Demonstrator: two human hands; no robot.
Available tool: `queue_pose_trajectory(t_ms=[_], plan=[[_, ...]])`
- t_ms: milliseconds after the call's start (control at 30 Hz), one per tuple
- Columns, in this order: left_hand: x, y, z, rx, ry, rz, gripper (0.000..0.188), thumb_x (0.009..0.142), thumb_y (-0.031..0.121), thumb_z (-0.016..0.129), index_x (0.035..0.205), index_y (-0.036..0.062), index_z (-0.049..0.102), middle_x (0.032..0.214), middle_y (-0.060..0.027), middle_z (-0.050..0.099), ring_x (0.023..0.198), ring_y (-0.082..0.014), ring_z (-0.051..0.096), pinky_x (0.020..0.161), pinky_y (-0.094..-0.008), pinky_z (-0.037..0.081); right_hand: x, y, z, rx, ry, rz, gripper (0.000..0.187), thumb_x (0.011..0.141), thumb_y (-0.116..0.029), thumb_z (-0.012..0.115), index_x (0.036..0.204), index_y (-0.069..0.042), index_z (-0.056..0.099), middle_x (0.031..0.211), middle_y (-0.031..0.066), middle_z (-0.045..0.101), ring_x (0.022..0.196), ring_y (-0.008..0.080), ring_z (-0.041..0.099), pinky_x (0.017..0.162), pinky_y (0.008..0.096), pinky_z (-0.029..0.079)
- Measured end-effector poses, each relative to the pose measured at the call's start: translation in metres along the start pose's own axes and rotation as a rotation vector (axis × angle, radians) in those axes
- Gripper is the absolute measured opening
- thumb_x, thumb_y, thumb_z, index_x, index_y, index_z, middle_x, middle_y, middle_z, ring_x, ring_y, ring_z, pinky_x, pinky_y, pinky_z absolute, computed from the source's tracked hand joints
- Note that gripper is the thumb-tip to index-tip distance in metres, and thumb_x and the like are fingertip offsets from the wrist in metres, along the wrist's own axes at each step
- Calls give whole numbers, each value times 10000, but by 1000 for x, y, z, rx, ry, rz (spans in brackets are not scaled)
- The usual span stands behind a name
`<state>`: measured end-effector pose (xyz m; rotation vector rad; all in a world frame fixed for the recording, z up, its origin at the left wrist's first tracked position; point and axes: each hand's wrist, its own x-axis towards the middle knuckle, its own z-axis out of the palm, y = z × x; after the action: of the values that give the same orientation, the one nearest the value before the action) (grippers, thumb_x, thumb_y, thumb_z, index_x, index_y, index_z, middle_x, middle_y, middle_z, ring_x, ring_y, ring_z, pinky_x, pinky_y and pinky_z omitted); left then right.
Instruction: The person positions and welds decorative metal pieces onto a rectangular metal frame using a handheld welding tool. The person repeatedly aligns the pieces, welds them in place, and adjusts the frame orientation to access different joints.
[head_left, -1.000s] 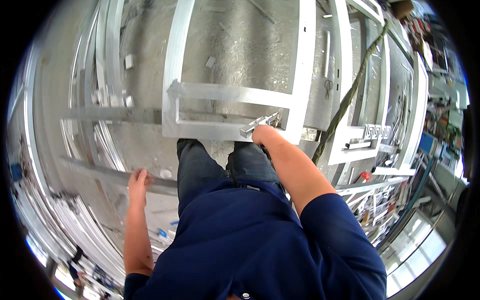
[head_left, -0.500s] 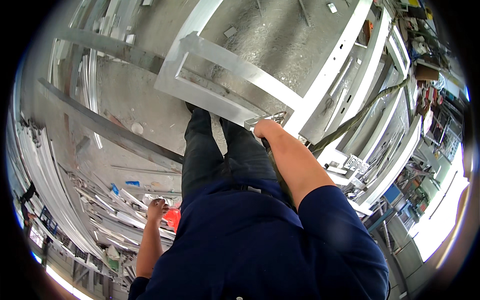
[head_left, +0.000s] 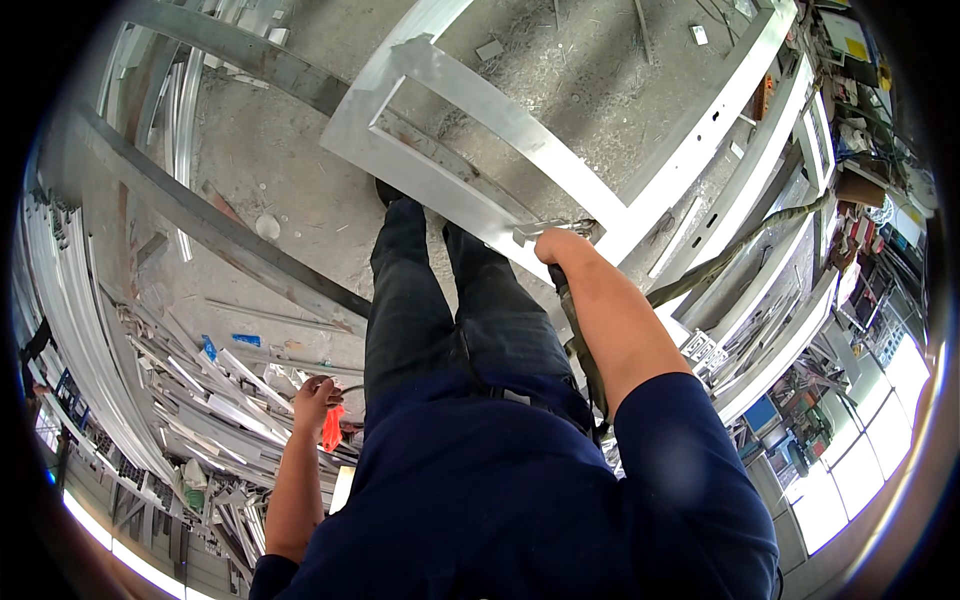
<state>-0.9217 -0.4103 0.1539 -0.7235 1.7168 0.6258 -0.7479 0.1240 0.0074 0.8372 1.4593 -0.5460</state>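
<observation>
In front of my legs lies a silver metal frame (head_left: pixel 520 125) with a rectangular opening. Just over its near edge is my right hand (head_left: pixel 561 248), closed round a tool with a dark sleeved cable (head_left: pixel 585 360) trailing down beside my thigh. The tool's head is largely hidden by the hand, and bright metal parts show around it. My left hand (head_left: pixel 316 398) is at the left, away from the frame, its fingers curled. Beside it is a red piece of plastic (head_left: pixel 333 430); I cannot tell whether the fingers hold it.
More white frames (head_left: pixel 760 215) stand at the right, a green sleeved hose (head_left: pixel 735 247) across them. Steel beams (head_left: pixel 215 230) cross the left. Metal strips and offcuts (head_left: pixel 210 400) are piled at the lower left. Scraps dot the concrete floor (head_left: pixel 300 190).
The view has shifted slightly, so the frame sits farther right. My right hand stays by the frame's edge with the tool. My left hand has risen a little, near the red plastic.
</observation>
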Motion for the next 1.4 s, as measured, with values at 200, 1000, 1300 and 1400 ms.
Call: queue_pose_trajectory(t_ms=[200,1000,1300,1400], plan=[[-1,4,2,-19,7,15,307,992,229,624,1175,-15,599,947,-129,697,780,-204,690,730,-337,547,14,7,10,3,-14,-7,418,871,-134,502,1223,-39,707,1338,207,631,1228,374,619,1008,443,496],[-1,22,4,-95,-37,83,323,988,209,637,1197,-32,589,928,-132,693,800,-212,695,748,-330,572,-11,-3,-1,-15,-70,71,410,929,-189,511,1284,-91,690,1391,130,625,1294,318,589,1033,459,476],[8,10,6,-126,-57,98,358,978,221,662,1207,-42,583,929,-139,693,779,-214,693,731,-333,575,-33,-13,-12,-47,-111,82,437,949,-192,497,1350,-105,648,1456,118,575,1330,316,559,1046,484,463],[8,9,7,-146,-56,99,361,975,225,668,1205,-40,585,929,-137,692,781,-211,691,734,-333,576,-33,-13,-8,-59,-96,84,427,953,-198,502,1340,-102,656,1450,118,580,1323,316,565,1043,487,466]])
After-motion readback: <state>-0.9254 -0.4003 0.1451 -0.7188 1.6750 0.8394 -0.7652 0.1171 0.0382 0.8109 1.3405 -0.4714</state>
